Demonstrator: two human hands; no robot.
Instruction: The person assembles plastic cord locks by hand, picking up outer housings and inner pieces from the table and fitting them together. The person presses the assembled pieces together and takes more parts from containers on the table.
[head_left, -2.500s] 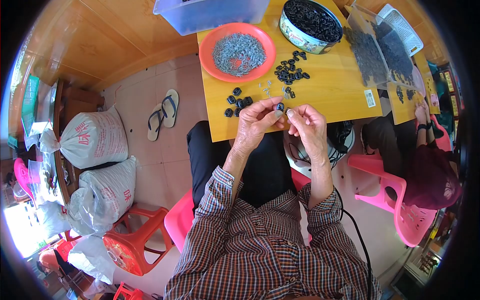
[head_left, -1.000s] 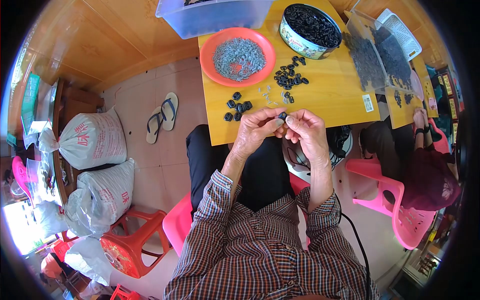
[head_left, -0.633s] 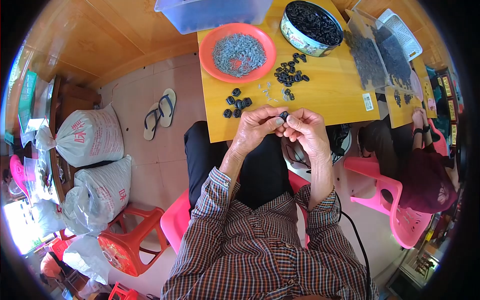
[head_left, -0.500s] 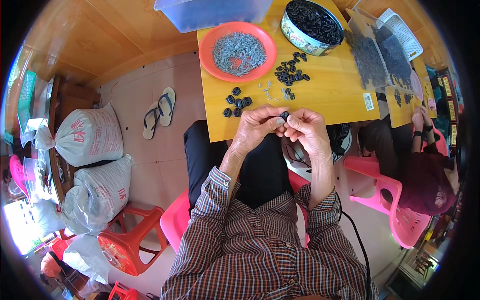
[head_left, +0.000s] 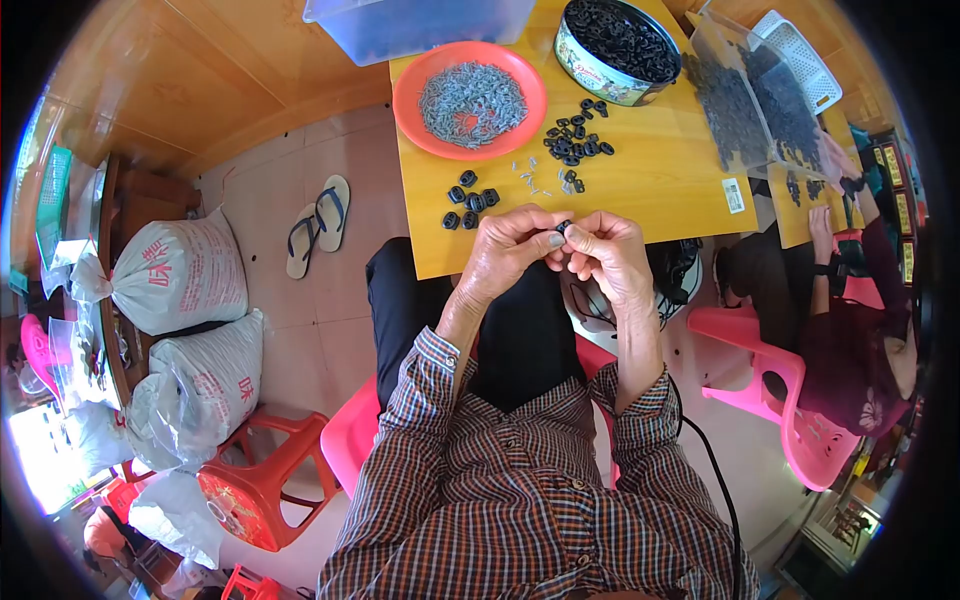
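Note:
Between my two hands, just over the table's near edge, is a small black plastic cord lock [head_left: 563, 228]. My left hand [head_left: 512, 248] pinches it from the left with thumb and index finger. From the other side, my right hand [head_left: 606, 252] is closed on it too, and the fingertips hide much of the piece. A small group of black cord locks [head_left: 475, 199] lies on the table beyond my left hand. Farther off are a looser pile of black plastic parts [head_left: 577, 141] and a few thin silvery pieces, apparently springs [head_left: 530, 178].
On the yellow table [head_left: 680, 190] stand a red plate [head_left: 402, 112] of silvery pieces, a round tin [head_left: 607, 80] of black parts and clear bins [head_left: 735, 120]. A blue-tinted tub [head_left: 420, 25] is at the back. A co-worker [head_left: 850, 350] sits at right.
My hands stay together on the cord lock, shifted very slightly left in view. The co-worker's arms have moved apart, one reaching farther toward the bins.

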